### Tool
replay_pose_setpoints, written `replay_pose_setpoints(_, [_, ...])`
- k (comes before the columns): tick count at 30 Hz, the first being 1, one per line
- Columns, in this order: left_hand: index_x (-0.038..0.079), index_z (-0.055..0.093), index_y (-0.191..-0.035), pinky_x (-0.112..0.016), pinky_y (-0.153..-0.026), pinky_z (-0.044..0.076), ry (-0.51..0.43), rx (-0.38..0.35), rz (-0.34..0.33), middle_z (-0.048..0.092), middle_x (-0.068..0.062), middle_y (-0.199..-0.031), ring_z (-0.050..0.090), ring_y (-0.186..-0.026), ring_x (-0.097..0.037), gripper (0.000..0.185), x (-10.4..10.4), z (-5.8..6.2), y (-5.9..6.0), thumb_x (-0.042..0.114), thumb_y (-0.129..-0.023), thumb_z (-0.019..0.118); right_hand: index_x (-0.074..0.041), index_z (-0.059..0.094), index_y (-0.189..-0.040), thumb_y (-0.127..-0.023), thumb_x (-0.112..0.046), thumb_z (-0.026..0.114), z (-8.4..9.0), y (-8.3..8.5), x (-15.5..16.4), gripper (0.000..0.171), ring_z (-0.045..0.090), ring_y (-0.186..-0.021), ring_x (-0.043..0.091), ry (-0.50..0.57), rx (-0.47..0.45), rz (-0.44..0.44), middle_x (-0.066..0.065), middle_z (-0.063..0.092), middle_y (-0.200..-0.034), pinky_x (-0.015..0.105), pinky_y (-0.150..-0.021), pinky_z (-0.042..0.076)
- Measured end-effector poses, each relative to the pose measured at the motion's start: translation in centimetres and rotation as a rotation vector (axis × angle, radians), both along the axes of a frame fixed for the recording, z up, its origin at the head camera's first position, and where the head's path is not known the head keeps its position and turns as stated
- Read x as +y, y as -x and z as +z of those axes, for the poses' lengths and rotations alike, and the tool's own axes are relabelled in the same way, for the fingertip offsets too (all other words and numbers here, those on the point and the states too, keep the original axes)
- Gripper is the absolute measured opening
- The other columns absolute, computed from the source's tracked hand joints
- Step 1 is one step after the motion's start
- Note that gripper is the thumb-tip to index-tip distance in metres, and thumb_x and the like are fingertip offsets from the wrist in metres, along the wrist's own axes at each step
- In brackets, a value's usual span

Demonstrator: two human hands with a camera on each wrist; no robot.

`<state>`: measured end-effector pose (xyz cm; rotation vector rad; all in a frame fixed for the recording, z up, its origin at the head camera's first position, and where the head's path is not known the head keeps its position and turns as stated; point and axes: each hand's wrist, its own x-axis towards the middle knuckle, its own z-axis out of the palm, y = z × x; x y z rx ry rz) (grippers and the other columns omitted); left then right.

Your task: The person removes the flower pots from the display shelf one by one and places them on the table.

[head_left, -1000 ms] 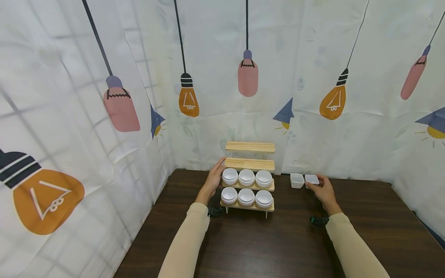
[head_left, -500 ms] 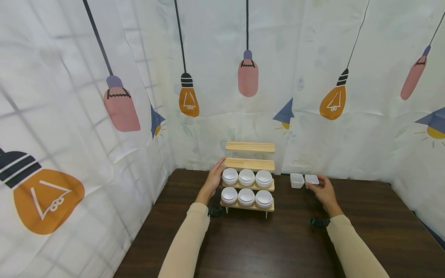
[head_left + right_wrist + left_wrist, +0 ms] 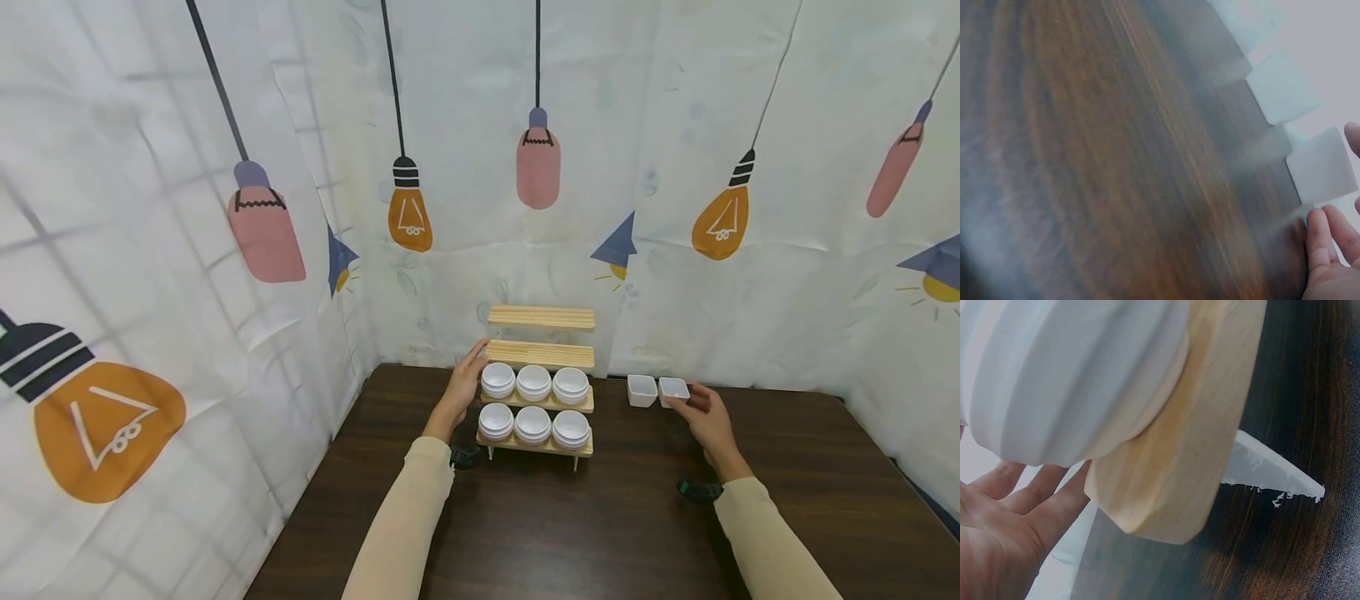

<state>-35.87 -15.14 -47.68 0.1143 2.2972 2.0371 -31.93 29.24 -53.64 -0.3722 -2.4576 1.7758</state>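
A tiered wooden rack stands on the table with several round white bowls on its two lower tiers. My left hand is at the rack's left side, its fingertips by the second-highest tier. In the left wrist view, that hand's fingers stretch out behind a ribbed white bowl and the end of a wooden board. To the right of the rack, two square white cups sit side by side. My right hand is beside the right cup, fingers extended and slightly apart from it.
The other square cup stands just left of it, near the table's back edge. A dark wood-grain table lies beneath everything. Behind it hangs a white cloth printed with lamps and bulbs. The rack's upper two tiers carry nothing.
My right hand has drawn slightly to the right, its fingers coming away from the right square cup. The left hand stays at the rack. The cups and bowls keep their places.
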Motion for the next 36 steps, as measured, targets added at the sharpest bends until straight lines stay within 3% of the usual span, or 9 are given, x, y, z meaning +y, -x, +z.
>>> replay_pose_setpoints(4, [0.039, 0.036, -0.159, -0.026, -0.048, 0.038, -0.002, -0.004, 0.000, 0.060, -0.010, -0.139, 0.046, -0.064, -0.011, 0.050, 0.1, 0.0, 0.0, 0.045, -0.110, 0.041, -0.001, 0.015, -0.162, -0.101, -0.046, 0.062, 0.1, -0.5, 0.1, 0.089, 0.047, -0.132, 0.039, -0.032, -0.026, -0.011, 0.031, 0.033, -0.158, 0.042, -0.100, 0.044])
replay_pose_setpoints(8, [0.038, 0.035, -0.160, -0.027, -0.048, 0.038, 0.005, -0.001, 0.001, 0.060, -0.010, -0.138, 0.043, -0.062, -0.012, 0.050, 0.0, 0.1, -0.1, 0.045, -0.110, 0.041, 0.000, 0.020, -0.160, -0.103, -0.041, 0.060, 0.2, -1.3, -0.2, 0.081, 0.060, -0.105, 0.017, -0.052, -0.040, -0.032, 0.028, 0.042, -0.154, 0.023, -0.083, 0.048])
replay_pose_setpoints(11, [0.037, 0.034, -0.160, -0.027, -0.049, 0.037, 0.006, 0.001, 0.000, 0.060, -0.011, -0.139, 0.042, -0.062, -0.012, 0.051, 0.0, 0.1, -0.1, 0.045, -0.110, 0.040, 0.003, 0.026, -0.157, -0.103, -0.034, 0.061, 0.5, -1.8, -0.7, 0.074, 0.057, -0.087, -0.002, -0.023, -0.032, -0.058, 0.028, 0.045, -0.150, 0.017, -0.075, 0.049])
replay_pose_setpoints(13, [0.039, 0.035, -0.159, -0.028, -0.049, 0.037, 0.007, -0.004, 0.001, 0.059, -0.011, -0.139, 0.042, -0.063, -0.012, 0.050, 0.0, 0.1, -0.1, 0.046, -0.110, 0.040, 0.004, 0.028, -0.155, -0.104, -0.032, 0.060, 0.8, -2.2, -1.2, 0.070, 0.054, -0.083, -0.008, -0.005, -0.031, -0.070, 0.028, 0.047, -0.147, 0.015, -0.075, 0.050])
replay_pose_setpoints(17, [0.041, 0.036, -0.158, -0.029, -0.050, 0.039, 0.002, -0.027, -0.016, 0.058, -0.013, -0.139, 0.044, -0.066, -0.013, 0.049, -0.2, 0.5, -0.3, 0.047, -0.110, 0.040, 0.006, 0.032, -0.151, -0.104, -0.028, 0.060, 1.9, -3.0, -2.5, 0.065, 0.057, -0.083, -0.008, 0.015, -0.013, -0.077, 0.022, 0.054, -0.135, 0.017, -0.078, 0.052])
replay_pose_setpoints(25, [0.045, 0.039, -0.155, -0.029, -0.050, 0.040, 0.011, -0.014, 0.011, 0.061, -0.003, -0.107, 0.046, -0.068, -0.013, 0.047, 0.0, -0.1, 0.2, 0.050, -0.109, 0.042, 0.003, 0.039, -0.144, -0.104, -0.023, 0.062, 4.8, -3.9, -5.3, 0.054, 0.059, -0.084, -0.007, 0.066, 0.071, -0.001, -0.006, 0.059, -0.109, 0.014, -0.078, 0.051])
replay_pose_setpoints(30, [0.040, 0.036, -0.159, -0.029, -0.051, 0.041, 0.009, -0.007, 0.008, 0.064, -0.009, -0.127, 0.051, -0.072, -0.013, 0.050, 0.1, -0.1, 0.2, 0.048, -0.109, 0.041, 0.003, 0.048, -0.137, -0.102, -0.020, 0.064, 6.0, -4.1, -6.9, 0.045, 0.059, -0.086, -0.006, 0.058, 0.152, 0.063, -0.013, 0.061, -0.104, 0.015, -0.079, 0.052])
replay_pose_setpoints(36, [0.042, 0.035, -0.158, -0.029, -0.050, 0.041, -0.004, -0.029, -0.003, 0.058, -0.012, -0.145, 0.052, -0.073, -0.013, 0.049, 0.1, 0.1, 0.2, 0.047, -0.110, 0.041, -0.001, 0.054, -0.130, -0.101, -0.023, 0.068, 6.6, -4.1, -9.0, 0.040, 0.060, -0.091, -0.002, -0.012, 0.229, 0.195, 0.002, 0.063, -0.113, 0.020, -0.077, 0.051])
